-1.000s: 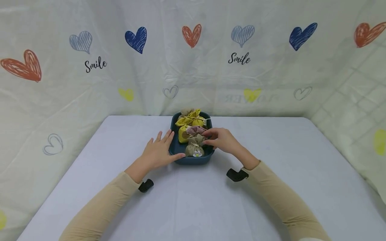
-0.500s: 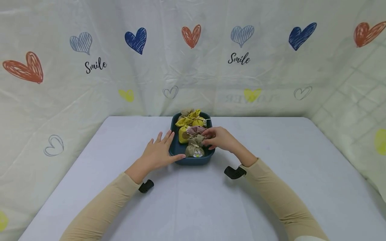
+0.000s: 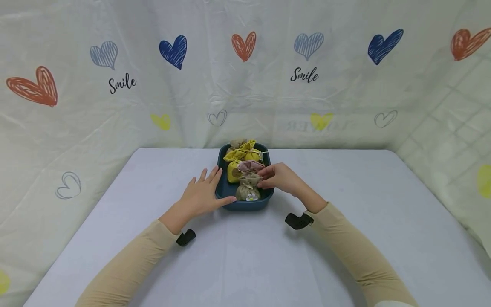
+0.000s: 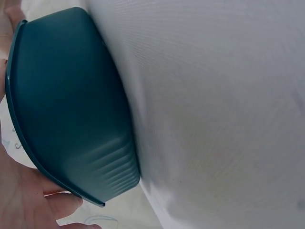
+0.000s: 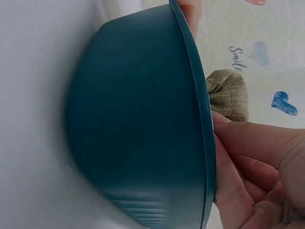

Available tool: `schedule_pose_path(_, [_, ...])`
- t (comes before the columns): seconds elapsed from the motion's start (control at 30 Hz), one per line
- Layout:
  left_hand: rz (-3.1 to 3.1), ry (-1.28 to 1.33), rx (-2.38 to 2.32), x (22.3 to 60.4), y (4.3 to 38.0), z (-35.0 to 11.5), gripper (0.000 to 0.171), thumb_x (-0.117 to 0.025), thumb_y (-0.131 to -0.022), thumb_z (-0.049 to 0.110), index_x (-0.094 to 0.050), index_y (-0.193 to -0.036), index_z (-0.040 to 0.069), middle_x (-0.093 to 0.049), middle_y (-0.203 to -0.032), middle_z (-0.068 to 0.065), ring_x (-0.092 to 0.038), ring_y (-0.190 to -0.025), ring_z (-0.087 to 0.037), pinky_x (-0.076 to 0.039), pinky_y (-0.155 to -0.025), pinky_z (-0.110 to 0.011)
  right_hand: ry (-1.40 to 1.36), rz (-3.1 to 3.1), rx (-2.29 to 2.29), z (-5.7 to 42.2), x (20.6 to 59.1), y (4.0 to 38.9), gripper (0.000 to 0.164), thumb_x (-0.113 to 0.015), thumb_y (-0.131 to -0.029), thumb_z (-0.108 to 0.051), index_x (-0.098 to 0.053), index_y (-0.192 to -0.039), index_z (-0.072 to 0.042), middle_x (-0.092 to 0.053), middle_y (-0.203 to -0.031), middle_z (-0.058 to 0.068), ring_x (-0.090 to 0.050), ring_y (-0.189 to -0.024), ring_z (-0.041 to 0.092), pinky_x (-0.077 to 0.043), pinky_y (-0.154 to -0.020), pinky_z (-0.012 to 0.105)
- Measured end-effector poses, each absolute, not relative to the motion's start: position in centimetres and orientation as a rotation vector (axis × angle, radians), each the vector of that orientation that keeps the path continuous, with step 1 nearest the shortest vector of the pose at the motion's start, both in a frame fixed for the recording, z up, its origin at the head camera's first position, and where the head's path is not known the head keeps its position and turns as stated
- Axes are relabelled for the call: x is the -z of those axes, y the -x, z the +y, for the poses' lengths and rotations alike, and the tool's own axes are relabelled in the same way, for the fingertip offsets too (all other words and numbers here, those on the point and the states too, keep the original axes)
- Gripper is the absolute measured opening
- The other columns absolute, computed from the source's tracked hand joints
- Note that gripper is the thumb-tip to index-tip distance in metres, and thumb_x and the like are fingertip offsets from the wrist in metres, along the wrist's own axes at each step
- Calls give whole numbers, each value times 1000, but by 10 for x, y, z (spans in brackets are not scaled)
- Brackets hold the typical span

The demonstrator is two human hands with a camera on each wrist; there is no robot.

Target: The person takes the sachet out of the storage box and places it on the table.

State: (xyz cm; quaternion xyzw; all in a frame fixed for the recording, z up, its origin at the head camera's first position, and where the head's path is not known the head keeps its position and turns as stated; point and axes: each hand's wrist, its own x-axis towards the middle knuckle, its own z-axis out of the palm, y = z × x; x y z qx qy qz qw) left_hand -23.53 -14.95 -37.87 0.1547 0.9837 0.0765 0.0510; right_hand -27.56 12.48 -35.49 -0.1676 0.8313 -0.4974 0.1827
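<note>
The left hand (image 3: 199, 192), fingers spread, touched the blue tub (image 3: 246, 206) on the counter (image 3: 245, 260); the right hand (image 3: 281, 178), fingers curled, pinched a beige bag (image 3: 246, 192) inside. The backdrop (image 3: 245, 85) twice read "Smile".

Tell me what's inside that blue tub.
The blue tub holds yellow cloth pouches, a pinkish pouch and brown pouches, the nearest with a white flower. The right hand covers part of them; anything beneath is hidden.
</note>
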Motion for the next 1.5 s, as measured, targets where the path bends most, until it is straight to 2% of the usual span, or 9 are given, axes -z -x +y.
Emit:
schedule_pose_path(0.2, [2982,-468,-241,378,235,-149,110,-46,-90,83,-13,-166,10,-10,-171,-11,-10,-154,-42,-16,-118,-66,510,2320,1438,125,357,274,30,-67,-98,-2,-65,-125,10,-72,-113,18,-72,-102,25,-57,-92,42])
schedule_pose_path(0.33, [2979,-474,-247,378,235,-148,110,-46,-90,82,-14,-166,10,-10,-171,-11,-12,-154,-42,-18,-118,-66,528,2281,1473,123,355,274,24,-62,-101,-1,-62,-123,10,-71,-115,19,-70,-107,30,-56,-93,45])
schedule_pose_path(0.53, [2973,-480,-262,378,236,-147,109,-46,-90,82,-15,-166,10,-11,-171,-12,-13,-154,-42,-19,-117,-66,529,2251,1498,122,355,275,21,-57,-104,-1,-59,-123,9,-72,-111,19,-69,-107,32,-58,-89,44])
schedule_pose_path(0.7, [2975,-465,-251,379,236,-148,110,-47,-90,82,-13,-166,11,-9,-171,-10,-12,-154,-41,-19,-117,-66,542,2275,1534,120,358,273,22,-56,-104,-1,-58,-124,9,-71,-112,19,-70,-105,30,-59,-88,43])
schedule_pose_path(0.93, [2972,-459,-264,380,236,-148,110,-47,-91,82,-11,-166,10,-8,-171,-10,-10,-155,-40,-18,-117,-66,568,2333,1578,117,361,266,20,-55,-106,-2,-57,-123,7,-70,-115,22,-69,-107,34,-57,-89,50])
schedule_pose_path(1.3, [2980,-484,-293,380,236,-149,110,-48,-91,80,-11,-166,9,-9,-171,-10,-10,-155,-40,-17,-118,-66,628,2371,1624,113,355,258,16,-58,-104,-1,-60,-117,8,-70,-116,23,-69,-109,35,-58,-88,44])
schedule_pose_path(1.5, [2985,-474,-274,380,236,-150,110,-48,-91,80,-10,-166,9,-9,-171,-10,-10,-155,-40,-17,-118,-66,643,2324,1670,111,349,257,16,-58,-104,-1,-60,-117,9,-70,-116,23,-69,-110,36,-56,-91,50])
